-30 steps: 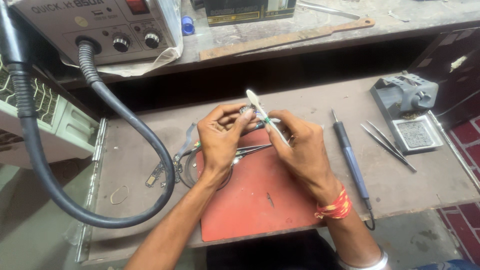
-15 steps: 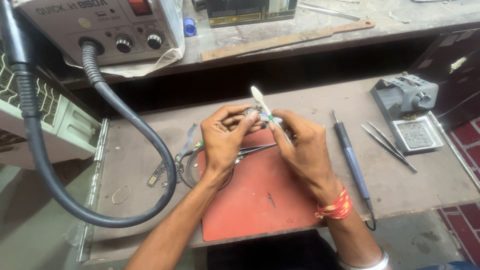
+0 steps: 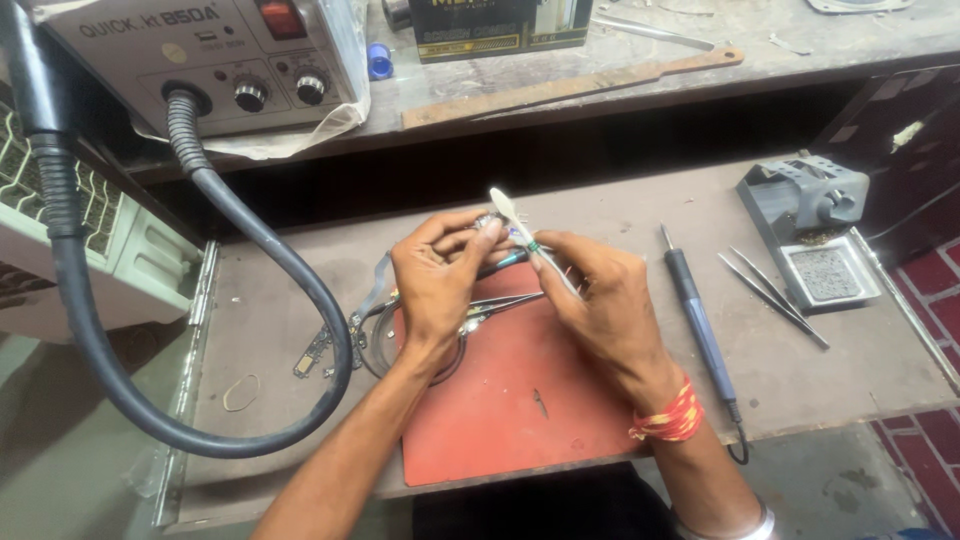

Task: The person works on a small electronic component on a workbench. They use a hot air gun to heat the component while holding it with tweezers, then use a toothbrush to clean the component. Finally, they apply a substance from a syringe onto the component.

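My left hand [image 3: 438,280] pinches a small metal part [image 3: 487,222] between thumb and fingertips, above the red work mat [image 3: 510,410]. My right hand [image 3: 598,300] grips a thin white flat-tipped tool [image 3: 508,213] with a green band, its tip pointing up and left beside the small part. Both hands hover close together over the mat's far edge. Dark tweezers [image 3: 500,305] and a wire loop lie on the mat under my left hand.
A soldering iron [image 3: 697,318] lies right of the mat, with tweezers [image 3: 772,295] and a grey iron stand with sponge tray [image 3: 815,230] further right. A hot-air station [image 3: 210,60] stands at the back left; its thick black hose [image 3: 300,290] curves across the bench. Small circuit pieces [image 3: 318,350] lie left.
Both hands have stayed together over the mat. The white tool's tip has shifted slightly as my right hand works it against the small part.
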